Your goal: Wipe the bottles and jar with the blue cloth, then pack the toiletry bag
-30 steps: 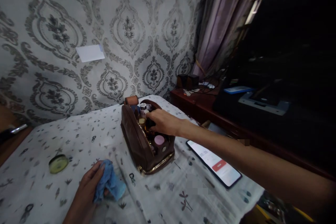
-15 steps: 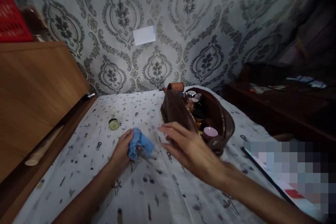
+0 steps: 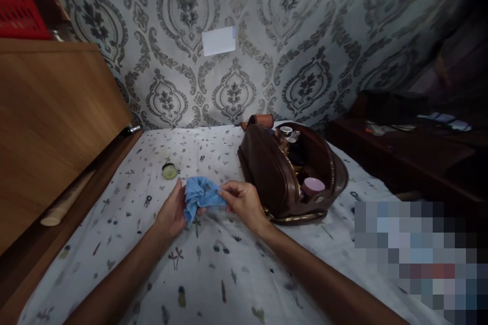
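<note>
A crumpled blue cloth (image 3: pixel 204 194) is stretched between my two hands, above the patterned white sheet. My left hand (image 3: pixel 173 213) holds its left side, the palm under the folds and the thumb pointing up. Thumb and fingers of my right hand (image 3: pixel 242 203) pinch the cloth's right edge. Just right of that hand stands a brown zip bag (image 3: pixel 267 167), unzipped. Inside it a pink lid (image 3: pixel 313 186) and several small bottles show; the bottom is hidden. Beyond my left hand lies a small round jar or lid (image 3: pixel 169 171) with a pale green face.
A wooden cabinet (image 3: pixel 57 127) rises at the left, with a red basket (image 3: pixel 23 5) on top. Behind the sheet (image 3: pixel 224 274) is a patterned wall with a white card (image 3: pixel 219 41). An orange-brown cylindrical item (image 3: pixel 263 121) lies behind the bag. At the right, a blurred-out patch covers something.
My right hand has moved left and down to the cloth and taken its right edge. The cloth is now spread wider between both hands. The view has tilted slightly.
</note>
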`<move>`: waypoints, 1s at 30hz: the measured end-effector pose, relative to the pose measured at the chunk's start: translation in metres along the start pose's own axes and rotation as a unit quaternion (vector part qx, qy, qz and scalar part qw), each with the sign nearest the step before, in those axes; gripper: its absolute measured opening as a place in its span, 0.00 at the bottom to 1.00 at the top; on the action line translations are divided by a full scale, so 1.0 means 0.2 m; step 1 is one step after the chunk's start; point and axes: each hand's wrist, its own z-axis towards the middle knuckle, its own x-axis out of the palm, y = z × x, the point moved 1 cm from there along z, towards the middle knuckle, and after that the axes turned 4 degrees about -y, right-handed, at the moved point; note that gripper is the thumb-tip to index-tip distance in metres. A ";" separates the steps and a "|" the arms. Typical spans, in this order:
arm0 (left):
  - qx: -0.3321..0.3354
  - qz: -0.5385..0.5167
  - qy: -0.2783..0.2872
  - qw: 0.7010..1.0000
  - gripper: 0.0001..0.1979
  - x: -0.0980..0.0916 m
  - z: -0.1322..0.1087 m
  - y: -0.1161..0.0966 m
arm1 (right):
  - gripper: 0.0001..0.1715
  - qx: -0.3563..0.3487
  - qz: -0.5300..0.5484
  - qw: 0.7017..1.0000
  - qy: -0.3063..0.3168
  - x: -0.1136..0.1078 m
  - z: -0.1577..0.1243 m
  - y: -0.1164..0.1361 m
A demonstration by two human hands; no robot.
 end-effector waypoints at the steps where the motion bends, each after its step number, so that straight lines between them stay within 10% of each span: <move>1: -0.001 0.007 0.003 1.000 0.19 -0.01 -0.01 -0.01 | 0.14 -0.006 0.000 1.000 -0.011 0.01 0.00 0.01; 8: 0.084 0.063 0.069 0.992 0.14 -0.12 0.01 -0.05 | 0.16 -0.049 0.008 0.998 -0.043 0.12 0.04 0.02; 14: 0.153 0.046 0.005 0.987 0.17 -0.22 0.03 -0.14 | 0.24 0.012 0.073 0.997 -0.017 0.24 0.13 -0.03; 23: 0.302 -0.061 -0.190 0.932 0.09 -0.42 0.04 -0.36 | 0.18 0.003 -0.107 0.994 -0.010 0.53 0.37 0.01; 30: 0.384 -0.066 -0.207 0.898 0.09 -0.49 0.10 -0.41 | 0.31 0.015 -0.251 0.968 0.021 0.80 0.47 0.07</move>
